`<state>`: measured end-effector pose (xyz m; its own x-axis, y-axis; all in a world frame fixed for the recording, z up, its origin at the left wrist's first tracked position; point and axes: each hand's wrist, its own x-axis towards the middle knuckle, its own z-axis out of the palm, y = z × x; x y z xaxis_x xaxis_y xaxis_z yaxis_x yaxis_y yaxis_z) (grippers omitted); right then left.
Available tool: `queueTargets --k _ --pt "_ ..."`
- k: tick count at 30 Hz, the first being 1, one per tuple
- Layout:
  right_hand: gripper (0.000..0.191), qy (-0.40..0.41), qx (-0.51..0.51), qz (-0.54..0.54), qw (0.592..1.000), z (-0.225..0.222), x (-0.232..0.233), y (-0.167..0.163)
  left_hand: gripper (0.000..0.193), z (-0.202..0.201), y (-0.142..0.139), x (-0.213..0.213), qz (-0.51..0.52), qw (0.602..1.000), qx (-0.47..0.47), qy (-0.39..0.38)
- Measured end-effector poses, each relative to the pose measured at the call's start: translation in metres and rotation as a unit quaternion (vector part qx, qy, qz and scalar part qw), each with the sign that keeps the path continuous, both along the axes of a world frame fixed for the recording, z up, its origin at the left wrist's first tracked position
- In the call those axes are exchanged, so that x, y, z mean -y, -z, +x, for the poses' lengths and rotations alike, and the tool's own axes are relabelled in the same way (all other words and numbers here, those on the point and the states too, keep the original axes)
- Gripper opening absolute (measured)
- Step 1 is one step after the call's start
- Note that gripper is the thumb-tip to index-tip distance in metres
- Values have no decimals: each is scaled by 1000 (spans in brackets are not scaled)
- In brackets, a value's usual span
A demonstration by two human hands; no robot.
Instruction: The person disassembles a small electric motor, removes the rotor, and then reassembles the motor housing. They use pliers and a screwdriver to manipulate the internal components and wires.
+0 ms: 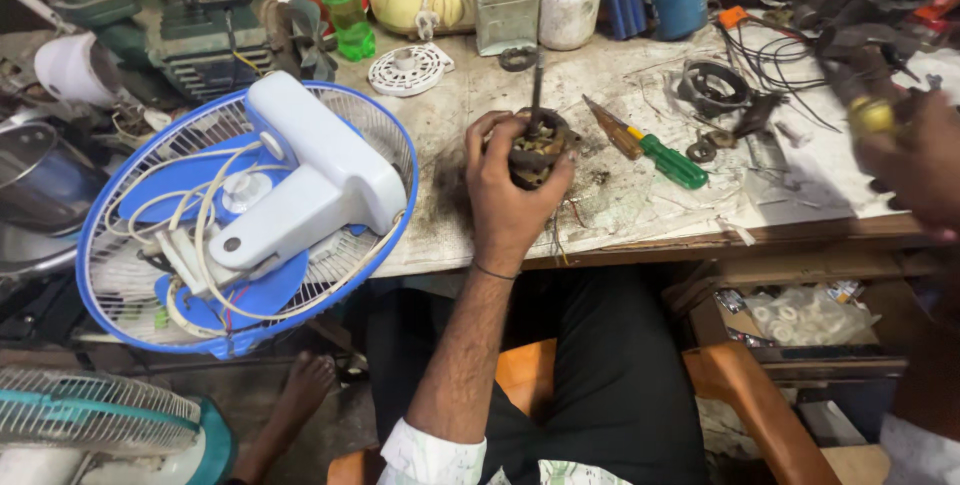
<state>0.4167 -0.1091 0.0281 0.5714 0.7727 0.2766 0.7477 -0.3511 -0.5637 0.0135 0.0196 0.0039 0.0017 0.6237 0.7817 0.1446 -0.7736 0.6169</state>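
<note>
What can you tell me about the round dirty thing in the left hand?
The fan motor is a small, round, dark and grimy metal part with coppery windings showing on top and a thin shaft sticking straight up. It stands upright on the workbench, near the front edge. The left hand wraps around it from the front.

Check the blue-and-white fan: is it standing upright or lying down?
Lying down. The fan rests grille-down, its white motor housing and loose cords facing up.
</note>
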Motion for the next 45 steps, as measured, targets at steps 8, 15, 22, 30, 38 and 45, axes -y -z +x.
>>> queueTargets --k 8,15,22,30,38,45 --pt "41 -200 415 92 883 -129 -37 -112 47 5 -1 -1 3 1000 -17 -17" --pt "46 -298 324 67 895 -209 -99 -141 47 4 1 -5 -4 999 -36 -32" --pt "40 -295 216 51 929 -190 -103 -140 48 5 7 -7 -5 999 -39 -31" --pt "49 -368 287 66 882 -196 -105 -136 49 6 3 -6 -17 999 -34 -27" --pt "53 -346 423 100 831 -198 -103 -136 47 5 3 -6 11 998 -37 -40" --pt "56 -307 307 23 901 -209 -92 -143 47 5 2 -4 7 999 -24 -34"
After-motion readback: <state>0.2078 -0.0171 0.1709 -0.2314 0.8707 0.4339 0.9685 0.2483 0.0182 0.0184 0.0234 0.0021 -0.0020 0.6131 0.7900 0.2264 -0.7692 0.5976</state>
